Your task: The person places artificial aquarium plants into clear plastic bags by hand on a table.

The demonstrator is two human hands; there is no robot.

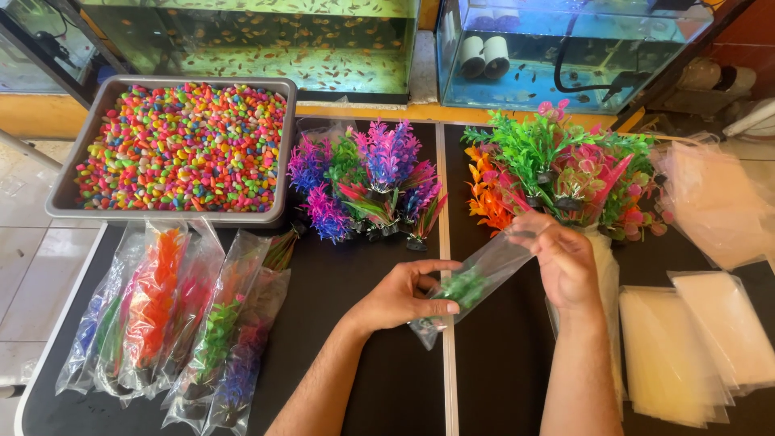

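My left hand (pixel 404 295) pinches the lower end of a clear plastic bag (pixel 484 270) with a green plastic aquarium plant (pixel 462 287) inside it. My right hand (pixel 565 262) grips the bag's upper, open end. The bag slants from lower left to upper right above the black table (pixel 355 323). Both forearms reach in from the bottom edge.
A grey tray of coloured pebbles (pixel 173 145) sits at far left. Bagged plants (pixel 178 323) lie in a row at left. Loose purple plants (pixel 367 182) and green, orange and pink plants (pixel 557 169) stand behind. Empty clear bags (pixel 694 339) are stacked at right. Fish tanks (pixel 266 40) line the back.
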